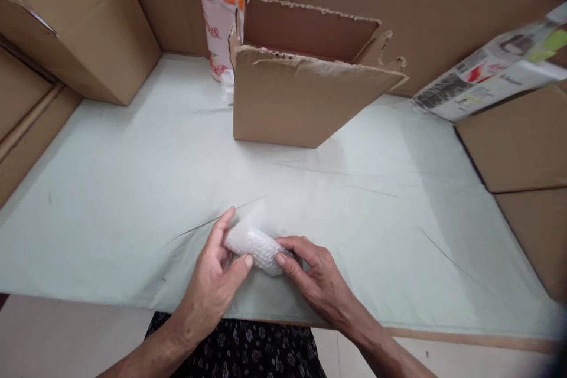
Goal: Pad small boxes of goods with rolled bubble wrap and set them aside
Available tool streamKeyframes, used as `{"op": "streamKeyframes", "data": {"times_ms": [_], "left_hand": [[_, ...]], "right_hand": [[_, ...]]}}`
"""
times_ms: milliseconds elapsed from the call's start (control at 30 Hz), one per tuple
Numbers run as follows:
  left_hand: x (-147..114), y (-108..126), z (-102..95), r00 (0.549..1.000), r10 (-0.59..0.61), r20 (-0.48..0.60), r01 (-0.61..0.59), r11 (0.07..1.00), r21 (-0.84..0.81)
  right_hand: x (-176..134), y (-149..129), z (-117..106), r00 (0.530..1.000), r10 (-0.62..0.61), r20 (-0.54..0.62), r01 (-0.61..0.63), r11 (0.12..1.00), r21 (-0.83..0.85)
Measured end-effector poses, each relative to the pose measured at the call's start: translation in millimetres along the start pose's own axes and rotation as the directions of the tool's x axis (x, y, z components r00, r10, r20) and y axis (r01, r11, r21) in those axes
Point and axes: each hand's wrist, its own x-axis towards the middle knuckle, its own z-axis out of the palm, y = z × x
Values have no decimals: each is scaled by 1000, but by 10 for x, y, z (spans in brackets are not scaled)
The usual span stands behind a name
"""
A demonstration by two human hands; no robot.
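Note:
A small bundle of bubble wrap point(259, 246), rolled into a short cylinder, is held between my two hands near the table's front edge. My left hand point(218, 274) grips its left end, thumb on the near side and fingers behind. At the right end, my right hand point(310, 266) pinches the wrap between thumb and fingers. A loose clear flap stands up behind the roll. Whatever the wrap encloses cannot be made out.
An open cardboard box point(283, 100) stands beyond my hands on the pale cloth-covered table point(133, 189). Behind it is an orange-capped bottle point(221, 18). Cardboard boxes point(88, 18) line the left; more boxes point(522, 142) and a printed package point(482, 74) are at right.

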Motion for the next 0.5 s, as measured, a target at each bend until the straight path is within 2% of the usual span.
{"op": "streamKeyframes", "data": {"times_ms": [100, 167, 200, 267, 333, 367, 400, 433, 500], "left_hand": [[3, -19, -11, 997, 69, -30, -61, 977, 203], [6, -77, -38, 989, 143, -37, -124, 938, 324], [12, -107, -53, 985, 170, -9, -156, 919, 362], [40, -133, -85, 972, 219, 90, -236, 874, 424], [92, -63, -113, 922, 332, 200, -387, 776, 498], [129, 23, -122, 875, 418, 242, -480, 692, 539], [175, 146, -123, 809, 521, 270, -569, 583, 580], [234, 304, -116, 723, 624, 295, -642, 452, 619], [402, 700, -65, 515, 779, 357, -715, 161, 680]], "right_hand": [[-15, 49, -70, 993, -23, -119, 16, 998, -63], [-2, 90, -120, 988, -9, -152, 4, 999, -37], [10, 103, -137, 993, 6, -120, -6, 1000, 5], [40, 107, -150, 1000, 21, 20, -23, 996, 82], [74, 92, -155, 988, 24, 152, -41, 994, 105], [90, 84, -167, 985, 25, 168, -42, 994, 97], [104, 78, -191, 987, 29, 155, -43, 996, 84], [116, 75, -229, 992, 34, 119, -43, 997, 68], [135, 72, -350, 999, 36, 28, -37, 999, 8]]}}
